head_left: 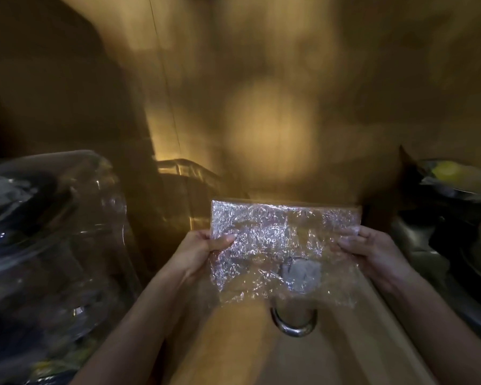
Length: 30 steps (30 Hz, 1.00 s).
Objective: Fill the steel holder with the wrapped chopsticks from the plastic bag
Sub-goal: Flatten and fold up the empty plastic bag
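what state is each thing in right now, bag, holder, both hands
plastic bag: crinkled, held up flat between both hands, above the holder
steel holder: upright on the wooden surface, mostly hidden behind the bag; contents cannot be made out
left hand: pinching the bag's left edge
right hand: gripping the bag's right edge
clear container: at the left, blurred, contents unclear

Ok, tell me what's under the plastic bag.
The steel holder stands below the plastic bag, which the left hand and right hand hold. Only its rim clears the bag; pale contents show blurrily through the film, so its fill is unclear.
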Each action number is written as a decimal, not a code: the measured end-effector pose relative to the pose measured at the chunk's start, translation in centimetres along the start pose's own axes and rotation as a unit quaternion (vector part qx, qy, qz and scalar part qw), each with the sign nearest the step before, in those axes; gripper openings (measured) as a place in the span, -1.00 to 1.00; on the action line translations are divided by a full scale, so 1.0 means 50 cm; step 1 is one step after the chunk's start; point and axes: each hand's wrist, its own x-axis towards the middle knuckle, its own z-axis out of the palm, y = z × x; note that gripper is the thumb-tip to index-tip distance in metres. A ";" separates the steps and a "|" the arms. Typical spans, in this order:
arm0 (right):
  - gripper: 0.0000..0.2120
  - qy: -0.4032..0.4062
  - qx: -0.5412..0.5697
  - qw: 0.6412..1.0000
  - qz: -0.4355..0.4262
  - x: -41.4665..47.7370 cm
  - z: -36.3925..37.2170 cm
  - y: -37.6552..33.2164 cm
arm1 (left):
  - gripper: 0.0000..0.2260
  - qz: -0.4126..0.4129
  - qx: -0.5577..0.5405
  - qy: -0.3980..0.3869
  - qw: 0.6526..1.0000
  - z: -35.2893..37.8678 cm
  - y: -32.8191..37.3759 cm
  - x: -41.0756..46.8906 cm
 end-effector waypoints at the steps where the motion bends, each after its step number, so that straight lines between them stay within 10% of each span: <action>1: -0.72 0.001 0.005 1.000 -0.002 0.001 0.000 0.000 | -0.80 -0.004 0.016 0.007 1.000 -0.001 -0.004 0.001; 19: -0.93 0.016 -0.124 0.992 0.000 -0.012 0.019 0.013 | -0.80 0.111 0.090 0.062 0.988 -0.008 0.022 -0.007; 24: -0.63 0.145 -0.202 0.963 -0.105 -0.002 0.021 -0.022 | -0.90 0.155 0.203 -0.027 0.966 -0.011 0.075 -0.013; 30: -0.55 -0.100 -0.330 0.936 -0.073 -0.025 0.103 -0.093 | -0.84 0.204 0.448 -0.096 0.865 0.023 0.127 -0.022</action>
